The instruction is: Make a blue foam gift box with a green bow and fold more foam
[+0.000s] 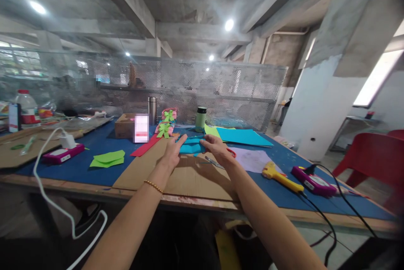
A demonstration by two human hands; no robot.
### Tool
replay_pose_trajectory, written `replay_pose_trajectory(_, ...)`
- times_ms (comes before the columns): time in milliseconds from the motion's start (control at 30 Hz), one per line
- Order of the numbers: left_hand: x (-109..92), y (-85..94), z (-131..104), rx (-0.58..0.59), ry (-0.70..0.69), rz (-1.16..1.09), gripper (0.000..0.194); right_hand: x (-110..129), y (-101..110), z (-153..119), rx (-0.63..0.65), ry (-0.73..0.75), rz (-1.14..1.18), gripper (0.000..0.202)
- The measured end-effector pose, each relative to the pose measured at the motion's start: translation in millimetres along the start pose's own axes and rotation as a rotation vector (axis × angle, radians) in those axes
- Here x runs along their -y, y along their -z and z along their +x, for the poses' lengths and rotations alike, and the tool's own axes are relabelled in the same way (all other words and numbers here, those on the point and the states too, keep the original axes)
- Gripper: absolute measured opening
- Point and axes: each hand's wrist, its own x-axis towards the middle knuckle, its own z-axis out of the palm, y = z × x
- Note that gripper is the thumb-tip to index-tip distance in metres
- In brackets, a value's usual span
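Between my two hands, over the cardboard sheet (186,181), is a folded piece of blue paper (192,147). My left hand (173,152) grips its left end, thumb and fingers closed on it. At the other end, my right hand (217,149) pinches the paper. Scissors with a red handle (232,152) show beside and beneath my right hand, their metal blades (212,161) pointing left. Whether that hand also holds them or they lie on the cardboard, I cannot tell. A lilac sheet (257,159) lies right of the hand.
A yellow glue gun (282,177) and a purple power strip (312,181) with cords lie right. Blue sheets (243,136), a green bottle (200,118) and a decorated pink-green piece (166,123) stand behind. Left are green paper (107,159), a phone (141,128) and another power strip (63,154).
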Motion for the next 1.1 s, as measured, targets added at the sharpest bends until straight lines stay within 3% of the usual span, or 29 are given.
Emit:
replay_pose_trajectory(200, 0, -2.6, -2, -0.042, -0.069, 0.083, 0.053, 5, -1, -3, -0.055, -0.024, 0.104, 0.047)
replay_pose_trajectory(500, -2, -7.0, -11, 0.017, -0.165, 0.253, 0.047, -4, -2, -3, -0.087, -0.091, 0.133, 0.045)
replay_pose_trajectory(767, 1, -4.0, -7, 0.001, -0.138, 0.272, 0.043, -11, -1, 0, -0.071, -0.088, 0.098, 0.044)
replay_pose_trajectory(1100, -3, -5.8, -9, -0.029, -0.131, 0.313, 0.026, -4, -4, -4, -0.087, -0.050, 0.011, 0.030)
